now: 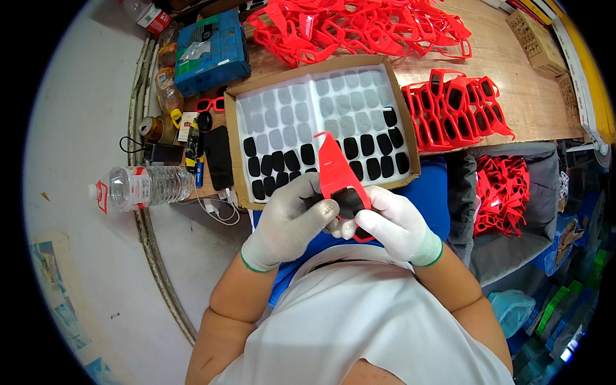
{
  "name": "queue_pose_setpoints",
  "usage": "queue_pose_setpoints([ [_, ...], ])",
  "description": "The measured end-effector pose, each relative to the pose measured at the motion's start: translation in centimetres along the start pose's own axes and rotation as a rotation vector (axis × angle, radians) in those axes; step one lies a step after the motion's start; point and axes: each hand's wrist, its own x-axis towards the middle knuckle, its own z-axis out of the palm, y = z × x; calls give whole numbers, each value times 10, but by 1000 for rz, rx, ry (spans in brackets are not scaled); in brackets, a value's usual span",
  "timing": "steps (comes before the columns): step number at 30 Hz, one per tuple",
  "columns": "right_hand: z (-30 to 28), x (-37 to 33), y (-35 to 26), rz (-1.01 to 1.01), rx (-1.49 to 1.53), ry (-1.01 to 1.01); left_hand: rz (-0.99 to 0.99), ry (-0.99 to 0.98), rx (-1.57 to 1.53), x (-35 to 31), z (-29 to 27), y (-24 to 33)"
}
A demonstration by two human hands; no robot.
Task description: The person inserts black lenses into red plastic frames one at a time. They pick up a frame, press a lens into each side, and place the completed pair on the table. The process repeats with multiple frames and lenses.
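Between my gloved hands is a pair of red sunglasses (335,168), tilted, one wide temple pointing up and away from me. A dark lens (350,202) shows in its frame. My left hand (296,221), in a greyish glove, pinches the frame with the thumb near the lens. My right hand (396,221), in a whiter glove, grips the other side, its thumb at the lens edge. Part of the frame is hidden behind the fingers. Just beyond my hands lies a shallow cardboard box (414,144) holding rows of dark lenses (308,154), some under thin white paper (282,109).
Red frames (366,29) heap at the back; stacked red sunglasses (455,109) stand right of the box. A grey fabric bin (539,212) holds more red frames (500,196). On the left are a blue box (212,51), a phone (219,157) and a plastic bottle (151,186).
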Motion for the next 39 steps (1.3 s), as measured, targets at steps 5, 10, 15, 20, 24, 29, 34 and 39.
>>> queue_pose_setpoints([
  [5,-10,2,-2,88,-235,-27,-4,67,130,-5,6,-4],
  [10,-14,0,-1,124,-119,-89,-15,65,192,-8,7,-1],
  [15,-16,-2,2,171,0,-166,30,55,116,-10,14,5],
  [20,-10,-3,1,163,65,-168,70,47,157,-12,12,5],
  [24,-14,-3,11,181,153,-203,58,23,184,-17,11,7],
  [29,-10,-1,15,188,154,-174,70,73,226,-21,14,5],
  [34,-9,-4,15,127,13,-141,152,47,292,-22,8,4],
  [39,4,-4,12,11,-195,-28,187,152,258,-20,13,-8],
])
